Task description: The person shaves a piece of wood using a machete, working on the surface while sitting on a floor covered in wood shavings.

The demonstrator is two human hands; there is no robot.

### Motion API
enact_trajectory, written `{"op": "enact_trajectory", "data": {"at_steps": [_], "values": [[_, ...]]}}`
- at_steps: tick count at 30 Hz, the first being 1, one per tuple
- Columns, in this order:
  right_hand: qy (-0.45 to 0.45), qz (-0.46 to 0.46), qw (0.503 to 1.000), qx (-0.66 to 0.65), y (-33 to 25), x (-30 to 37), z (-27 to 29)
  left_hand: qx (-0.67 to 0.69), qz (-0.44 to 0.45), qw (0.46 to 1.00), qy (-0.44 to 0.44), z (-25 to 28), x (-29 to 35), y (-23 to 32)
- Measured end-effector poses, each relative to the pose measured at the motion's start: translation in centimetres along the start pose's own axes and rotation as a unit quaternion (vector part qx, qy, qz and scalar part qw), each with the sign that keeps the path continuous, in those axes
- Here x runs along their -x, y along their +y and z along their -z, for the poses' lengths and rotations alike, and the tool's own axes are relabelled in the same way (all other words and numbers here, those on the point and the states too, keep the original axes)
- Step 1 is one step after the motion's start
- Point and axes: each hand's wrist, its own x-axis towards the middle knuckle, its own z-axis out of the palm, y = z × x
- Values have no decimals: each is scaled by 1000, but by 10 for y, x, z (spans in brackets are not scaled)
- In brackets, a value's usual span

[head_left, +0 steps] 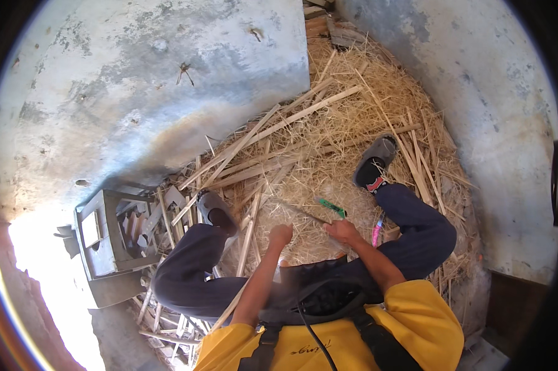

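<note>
Between my spread legs, my right hand (343,230) is closed around the near end of a knife (310,214), whose long narrow grey blade slants up to the left over the straw. To its left, my left hand (281,235) is curled into a fist. Whatever it may grip is too small to make out. The two hands are apart, both low above the straw-covered floor. Just beyond my right hand lies a small green object (332,207). A pink, tube-like object (377,230) rests to the right of that hand, beside my right leg.
Thin wooden strips (291,120) and loose straw (378,80) cover the floor ahead. A grey wooden box frame (109,238) stands at the left, near bright light. Worn plastered walls (167,68) close in on the left and right. My shoes (216,211) rest among the strips and straw.
</note>
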Motion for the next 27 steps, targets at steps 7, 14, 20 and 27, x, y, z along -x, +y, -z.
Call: {"op": "enact_trajectory", "data": {"at_steps": [7, 14, 20, 27], "values": [[-3, -5, 1000, 23, 2, 3, 9, 7, 17, 1000, 2, 3, 0, -2], [56, -71, 996, -11, 20, -6, -8, -1, -1, 1000, 12, -2, -11, -5], [21, -43, 999, -10, 14, 1, -2, 17, 29, 999, -16, -5, -7, -2], [-42, -126, 966, -221, 52, -28, -30, -2, 33, 999, 0, 8, 8, 12]]}}
